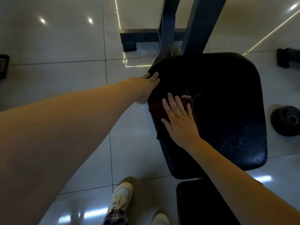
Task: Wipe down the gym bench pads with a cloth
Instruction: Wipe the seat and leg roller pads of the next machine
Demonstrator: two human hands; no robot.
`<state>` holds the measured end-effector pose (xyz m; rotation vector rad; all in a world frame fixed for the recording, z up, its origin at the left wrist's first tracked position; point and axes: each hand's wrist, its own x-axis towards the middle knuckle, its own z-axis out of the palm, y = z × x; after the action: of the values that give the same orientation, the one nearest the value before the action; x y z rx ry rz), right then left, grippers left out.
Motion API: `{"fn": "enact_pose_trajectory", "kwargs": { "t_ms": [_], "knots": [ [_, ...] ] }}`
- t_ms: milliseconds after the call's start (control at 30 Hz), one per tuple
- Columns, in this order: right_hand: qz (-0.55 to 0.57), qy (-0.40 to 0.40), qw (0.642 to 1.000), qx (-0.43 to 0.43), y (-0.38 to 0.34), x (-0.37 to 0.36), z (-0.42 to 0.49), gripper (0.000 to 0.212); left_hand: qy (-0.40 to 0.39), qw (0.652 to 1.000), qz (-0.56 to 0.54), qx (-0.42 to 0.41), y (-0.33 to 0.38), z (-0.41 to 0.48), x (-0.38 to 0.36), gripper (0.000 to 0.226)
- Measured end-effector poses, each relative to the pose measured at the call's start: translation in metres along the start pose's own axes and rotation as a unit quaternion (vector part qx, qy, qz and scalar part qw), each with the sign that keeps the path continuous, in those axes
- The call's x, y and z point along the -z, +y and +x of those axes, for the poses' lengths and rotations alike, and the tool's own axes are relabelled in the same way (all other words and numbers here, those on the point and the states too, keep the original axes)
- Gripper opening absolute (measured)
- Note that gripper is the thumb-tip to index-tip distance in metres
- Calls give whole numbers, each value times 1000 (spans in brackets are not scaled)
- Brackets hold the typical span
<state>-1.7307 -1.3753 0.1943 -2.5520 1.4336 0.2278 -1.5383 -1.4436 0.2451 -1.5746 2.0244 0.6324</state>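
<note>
While the right grip, fingers flat, presses the dark red cloth onto the black padded bench pad at frame centre, the left grip rests straight-fingered on its upper-left edge. Wiping step; next probably a sweep toward frame right. Count: one cloth, two grips, two pads, with the second black pad at frame bottom.

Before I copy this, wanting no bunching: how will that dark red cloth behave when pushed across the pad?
Probably floppy: the cloth lies creased, a loose thread trailing from its far end. Likely to bunch unless pressed flat, as the right hand does, laid flat on it. It may drag rather than glide, since the pad looks textured.
</note>
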Motion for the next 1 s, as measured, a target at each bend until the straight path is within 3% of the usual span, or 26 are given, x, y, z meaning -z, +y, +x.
{"fn": "enact_pose_trajectory", "kwargs": {
  "t_ms": [67, 133, 267, 367, 433, 567, 633, 700, 767, 833, 933, 1000],
  "knots": [
    [30, -12, 999, 13, 6, 3, -4, 68, -3, 1000, 8, 0, 0, -3, -1, 93],
    [40, 30, 999, 12, 7, 11, -11, 74, 18, 999, 41, -2, 2, -6, -4, 94],
    [36, 126, 991, 28, -4, 14, -34, 58, 142, 974, 164, -63, 10, -25, -17, 91],
    [-6, 78, 997, 10, -15, 8, -45, 61, 227, 941, 181, -172, 20, -39, -28, 79],
    [-24, 60, 998, -11, -21, 8, -43, 58, 230, 932, 177, -217, 28, -42, -31, 68],
    [-17, 59, 998, 14, -23, 15, -43, 33, 224, 939, 181, -186, 42, -41, -31, 44],
    [75, 39, 996, 17, -15, 25, -43, 19, 217, 943, 181, -176, 45, -39, -29, 42],
    [249, -21, 967, -47, -2, 44, -41, 8, 208, 948, 172, -172, 45, -38, -28, 39],
    [395, -16, 912, -113, 12, 66, -38, 5, 199, 954, 150, -167, 44, -38, -26, 37],
    [454, 20, 879, -144, 31, 91, -38, 10, 194, 966, 77, -151, 43, -40, -21, 34],
    [469, 29, 874, -128, 55, 129, -34, 13, 196, 960, -156, -123, 38, -46, 1, 17],
    [450, 72, 882, -120, 68, 150, -25, 20, 219, 940, -227, -133, 35, -48, 23, 12]
  ]
}}
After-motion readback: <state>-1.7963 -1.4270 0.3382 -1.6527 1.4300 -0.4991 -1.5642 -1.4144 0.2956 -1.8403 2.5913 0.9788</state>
